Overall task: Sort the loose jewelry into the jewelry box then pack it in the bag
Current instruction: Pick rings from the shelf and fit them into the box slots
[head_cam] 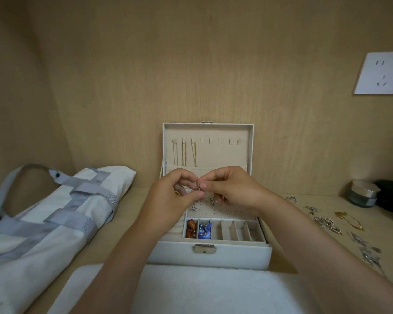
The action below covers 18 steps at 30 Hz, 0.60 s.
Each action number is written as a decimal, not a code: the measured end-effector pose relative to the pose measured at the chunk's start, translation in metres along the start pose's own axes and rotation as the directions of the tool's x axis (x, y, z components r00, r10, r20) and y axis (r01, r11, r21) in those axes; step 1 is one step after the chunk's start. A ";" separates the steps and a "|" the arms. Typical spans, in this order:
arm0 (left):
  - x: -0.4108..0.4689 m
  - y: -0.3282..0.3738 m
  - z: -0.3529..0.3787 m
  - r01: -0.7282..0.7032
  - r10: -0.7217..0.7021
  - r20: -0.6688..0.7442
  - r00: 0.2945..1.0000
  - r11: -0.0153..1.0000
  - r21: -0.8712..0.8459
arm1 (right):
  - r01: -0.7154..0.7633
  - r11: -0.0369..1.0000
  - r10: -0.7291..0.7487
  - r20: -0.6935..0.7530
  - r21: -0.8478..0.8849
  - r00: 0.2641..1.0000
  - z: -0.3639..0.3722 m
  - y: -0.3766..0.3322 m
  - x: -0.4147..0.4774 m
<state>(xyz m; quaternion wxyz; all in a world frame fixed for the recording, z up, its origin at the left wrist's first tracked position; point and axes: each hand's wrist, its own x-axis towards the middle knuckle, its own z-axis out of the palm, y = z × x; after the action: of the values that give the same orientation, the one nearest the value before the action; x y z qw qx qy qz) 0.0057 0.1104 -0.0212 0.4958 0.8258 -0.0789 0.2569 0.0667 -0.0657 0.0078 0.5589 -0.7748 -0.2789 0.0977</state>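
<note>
A soft white fluffy cloth (pixel 202 291) is laid at the near edge of the light wooden desk (pixel 132 200). Just behind it, a white box-shaped jewelry box (pixel 213 257) with a small metal clasp (pixel 204 248) is set with its lid up. In the front row of little bins, orange-brown beads (pixel 190 227) are kept in the first bin and a blue piece (pixel 205 230) in the next one.

Above the box, the left hand (pixel 168 198) and the right hand (pixel 232 189) are held close together. A tiny silver piece of jewelry (pixel 198 186) is pinched between the fingers (pixel 204 185) of both hands, right where the fingertips meet. It is held in the air over the cream board with small holes (pixel 225 209), not touching it. Two small silver bits (pixel 192 208) are already set on that board.

To the left, a white cloth bag with grey straps (pixel 50 218) is laid flat. To the right, loose silver jewelry (pixel 327 223) and a thin gold chain (pixel 347 219) are spread on the desk. Farther back, a small round glass jar (pixel 362 193) is seen. Thin gold chains (pixel 184 154) are hung inside the lid. A white wall socket (pixel 381 73) is fixed to the wooden wall.
</note>
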 end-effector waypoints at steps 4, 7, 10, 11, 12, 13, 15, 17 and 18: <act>0.001 -0.002 -0.002 0.010 -0.011 -0.018 1.000 1.000 -0.018 | -0.051 0.995 0.055 -0.044 0.087 0.998 0.000 -0.002 -0.001; 0.002 -0.001 -0.001 0.005 -0.005 -0.043 0.999 1.000 -0.016 | -0.082 0.985 0.086 -0.018 0.149 0.996 0.002 -0.004 -0.003; 0.001 0.001 -0.001 0.014 -0.017 -0.049 0.999 0.997 -0.072 | -0.100 0.980 0.097 0.028 0.170 0.995 0.001 -0.004 -0.003; 0.001 0.003 -0.001 0.021 -0.026 -0.045 0.999 0.995 -0.097 | -0.107 0.980 0.102 0.039 0.166 0.994 0.000 -0.005 -0.004; 0.001 0.005 -0.001 0.032 -0.036 -0.036 0.999 0.992 -0.119 | -0.108 0.984 0.103 0.043 0.145 0.994 -0.001 -0.005 -0.003; 0.000 0.007 -0.001 0.049 -0.053 -0.022 0.998 0.989 -0.141 | -0.098 0.990 0.094 0.036 0.106 0.995 -0.002 -0.006 -0.003; -0.001 0.012 -0.001 0.104 -0.106 -0.002 0.994 0.978 -0.182 | -0.031 0.999 0.031 -0.014 0.019 0.999 -0.001 -0.007 -0.003; 0.000 0.014 -0.001 0.161 -0.162 0.012 0.987 0.962 -0.221 | 0.088 0.996 -0.089 -0.047 -0.022 0.995 0.002 -0.008 -0.002; 0.000 0.015 -0.002 0.189 -0.188 0.026 0.982 0.953 -0.235 | 0.154 0.987 -0.156 -0.045 -0.040 0.987 0.003 -0.008 -0.002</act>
<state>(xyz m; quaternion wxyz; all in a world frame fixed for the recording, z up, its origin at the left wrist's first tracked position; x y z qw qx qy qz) -0.0009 0.1041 -0.0086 0.6127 0.7650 -0.0305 0.1960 0.0604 -0.0625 0.0141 0.5572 -0.7628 -0.3267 0.0301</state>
